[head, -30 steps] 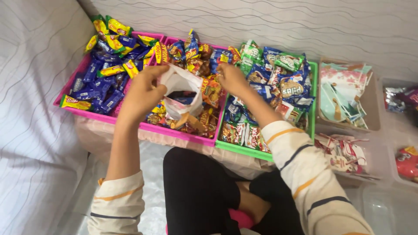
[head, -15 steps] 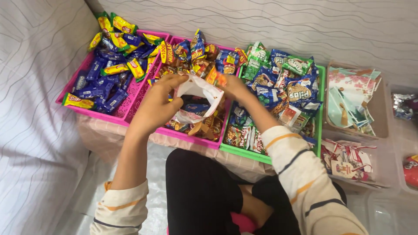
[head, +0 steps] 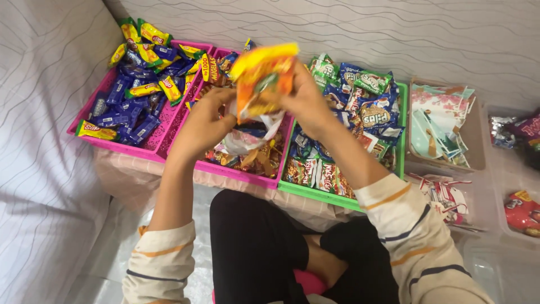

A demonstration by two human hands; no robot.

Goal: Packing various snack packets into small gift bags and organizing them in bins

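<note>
My right hand (head: 306,101) grips an orange and yellow snack packet (head: 263,76) and holds it up over the middle pink basket (head: 236,171). My left hand (head: 205,121) holds a white plastic bag (head: 247,135) just below the packet; the packet's lower end is at the bag's mouth. A dark item shows inside the bag. Both hands are close together above the orange snack packs in that basket.
A pink basket (head: 107,141) of blue and yellow candy packs stands at the left. A green basket (head: 337,197) of biscuit packs is at the right. Further right are clear tubs with floral bags (head: 441,121) and red-white wrappers (head: 444,191). My crossed legs are below.
My right hand has lifted an orange snack packet out of the basket and brought it above the white bag. The left hand kept hold of the bag.
</note>
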